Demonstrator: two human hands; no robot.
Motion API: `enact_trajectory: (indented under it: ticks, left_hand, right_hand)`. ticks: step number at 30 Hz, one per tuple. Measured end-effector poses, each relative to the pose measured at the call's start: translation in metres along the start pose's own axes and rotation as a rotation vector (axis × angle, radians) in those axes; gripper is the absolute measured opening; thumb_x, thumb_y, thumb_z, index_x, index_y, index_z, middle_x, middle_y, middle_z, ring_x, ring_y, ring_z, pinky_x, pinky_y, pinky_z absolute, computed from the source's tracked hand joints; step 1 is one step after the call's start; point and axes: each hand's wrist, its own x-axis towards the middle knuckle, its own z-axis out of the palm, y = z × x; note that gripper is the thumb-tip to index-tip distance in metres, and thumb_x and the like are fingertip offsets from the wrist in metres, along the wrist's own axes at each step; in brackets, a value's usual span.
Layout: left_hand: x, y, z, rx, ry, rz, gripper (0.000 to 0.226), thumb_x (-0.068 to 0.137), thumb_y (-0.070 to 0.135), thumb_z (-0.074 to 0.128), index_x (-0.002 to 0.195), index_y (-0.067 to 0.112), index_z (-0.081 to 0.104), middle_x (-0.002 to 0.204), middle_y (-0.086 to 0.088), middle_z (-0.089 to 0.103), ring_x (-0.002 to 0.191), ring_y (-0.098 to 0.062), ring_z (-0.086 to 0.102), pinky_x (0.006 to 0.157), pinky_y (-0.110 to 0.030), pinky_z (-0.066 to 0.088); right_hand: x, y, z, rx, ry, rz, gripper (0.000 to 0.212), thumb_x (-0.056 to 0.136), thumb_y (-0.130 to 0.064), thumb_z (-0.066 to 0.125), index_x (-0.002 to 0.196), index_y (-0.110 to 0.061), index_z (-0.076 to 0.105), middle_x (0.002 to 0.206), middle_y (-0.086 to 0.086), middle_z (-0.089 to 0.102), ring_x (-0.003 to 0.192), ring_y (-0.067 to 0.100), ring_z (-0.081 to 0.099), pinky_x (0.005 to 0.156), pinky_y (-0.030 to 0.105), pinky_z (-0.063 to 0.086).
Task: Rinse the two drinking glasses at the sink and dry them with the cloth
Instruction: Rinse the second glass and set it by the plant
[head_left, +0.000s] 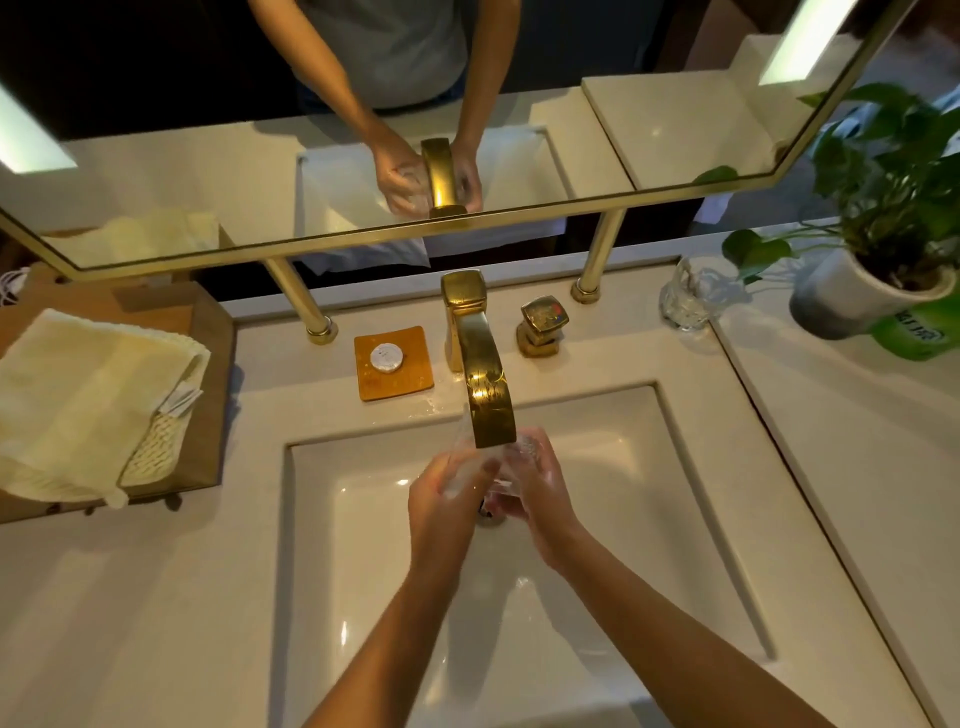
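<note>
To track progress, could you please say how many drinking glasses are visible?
2: a held glass under the faucet; a second glass on the counter by the plant.

A wrapped soap (386, 359) sits on an orange dish (372, 388); a potted plant (857, 297) stands far right

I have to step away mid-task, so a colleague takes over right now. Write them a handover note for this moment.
Right hand grips one glass under the gold spout, over the sink; left hand is against it, blurred.
Second glass stands on the counter, right of the tap handle, beside the plant pot.
Cloth lies folded on the left.
Done: nothing finished.
Left: finish this rinse, rinse the second, dry both.
</note>
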Motion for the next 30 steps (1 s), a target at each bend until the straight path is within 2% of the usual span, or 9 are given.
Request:
enact_trajectory:
  ticks: [4, 6, 9, 13, 15, 19, 23, 27, 30]
  left_hand:
    - [-0.003, -0.023, 0.016, -0.123, -0.041, -0.088, 0.093, 0.055, 0.056, 0.073, 0.136, 0.024, 0.04, 0.127, -0.001, 0.054, 0.111, -0.016, 0.058, 0.068, -0.017, 0.053]
    - [-0.003, -0.03, 0.016, -0.165, -0.102, -0.07, 0.084, 0.052, 0.054, 0.074, 0.126, 0.021, 0.05, 0.116, -0.004, 0.064, 0.103, -0.014, 0.065, 0.07, -0.019, 0.055]
    - [0.001, -0.037, 0.01, -0.147, -0.087, -0.057, 0.077, 0.051, 0.05, 0.08, 0.118, 0.021, 0.054, 0.11, -0.007, 0.065, 0.099, -0.017, 0.067, 0.082, -0.036, 0.058]
    - [0.009, -0.037, -0.004, 0.158, -0.094, 0.124, 0.07, 0.056, 0.035, 0.084, 0.114, 0.025, 0.045, 0.108, 0.005, 0.054, 0.099, -0.012, 0.058, 0.077, -0.029, 0.057]
    - [0.013, -0.038, -0.008, 0.31, -0.155, 0.265, 0.07, 0.058, 0.035, 0.085, 0.115, 0.029, 0.043, 0.11, 0.008, 0.055, 0.1, -0.009, 0.058, 0.078, -0.025, 0.055]
    - [0.013, -0.037, -0.002, 0.504, -0.233, 0.436, 0.061, 0.065, 0.034, 0.082, 0.115, 0.022, 0.05, 0.106, 0.005, 0.056, 0.095, -0.008, 0.058, 0.075, -0.017, 0.052]
    - [0.016, -0.041, -0.005, 0.505, -0.165, 0.41, 0.068, 0.063, 0.028, 0.084, 0.122, 0.021, 0.05, 0.111, 0.013, 0.05, 0.097, -0.003, 0.054, 0.072, -0.005, 0.045]
    - [0.015, -0.052, -0.01, 0.588, -0.128, 0.391, 0.073, 0.065, 0.037, 0.083, 0.127, 0.022, 0.047, 0.119, 0.01, 0.05, 0.105, -0.002, 0.049, 0.077, -0.003, 0.039]
    - [0.014, -0.055, -0.007, 0.618, -0.083, 0.407, 0.06, 0.07, 0.031, 0.08, 0.12, 0.02, 0.05, 0.114, 0.003, 0.054, 0.098, -0.003, 0.05, 0.072, -0.009, 0.046]
  right_hand:
    - [-0.007, 0.016, -0.006, 0.276, -0.097, 0.207, 0.085, 0.06, -0.079, 0.066, 0.118, -0.017, 0.061, 0.11, 0.019, 0.064, 0.097, 0.035, 0.061, 0.082, 0.048, 0.052]
    - [-0.014, 0.021, -0.013, 0.338, -0.176, 0.297, 0.071, 0.074, -0.071, 0.058, 0.119, -0.017, 0.066, 0.117, 0.019, 0.066, 0.113, 0.036, 0.061, 0.1, 0.053, 0.045]
    - [-0.014, 0.011, -0.02, 0.16, -0.178, 0.295, 0.059, 0.086, -0.056, 0.048, 0.127, -0.014, 0.059, 0.124, 0.016, 0.065, 0.118, 0.031, 0.061, 0.102, 0.048, 0.048]
    - [-0.016, -0.011, -0.03, -0.413, 0.208, -0.249, 0.014, 0.092, -0.026, 0.056, 0.097, -0.018, 0.066, 0.095, 0.0, 0.069, 0.091, 0.013, 0.065, 0.079, 0.021, 0.053]
    - [-0.023, -0.032, -0.028, -0.595, 0.084, -0.406, 0.02, 0.091, -0.032, 0.051, 0.089, -0.023, 0.069, 0.086, -0.007, 0.07, 0.085, 0.007, 0.064, 0.078, 0.019, 0.052]
    - [-0.021, -0.037, -0.013, -1.13, -0.362, -0.134, 0.037, 0.097, -0.047, 0.045, 0.117, -0.023, 0.066, 0.118, -0.002, 0.067, 0.111, 0.008, 0.054, 0.112, 0.038, 0.033]
    - [-0.019, -0.027, -0.002, -1.204, -0.356, -0.209, 0.034, 0.098, -0.044, 0.047, 0.102, -0.018, 0.068, 0.104, 0.002, 0.07, 0.102, 0.014, 0.06, 0.111, 0.038, 0.034]
    - [-0.015, -0.019, -0.002, -1.186, -0.13, -0.376, 0.029, 0.087, -0.05, 0.06, 0.076, -0.023, 0.059, 0.077, -0.006, 0.065, 0.077, 0.006, 0.058, 0.109, 0.033, 0.032]
    - [-0.015, -0.01, 0.007, -1.073, -0.219, -0.155, 0.036, 0.093, -0.048, 0.053, 0.11, -0.018, 0.064, 0.099, 0.0, 0.068, 0.092, 0.007, 0.058, 0.105, 0.034, 0.039]
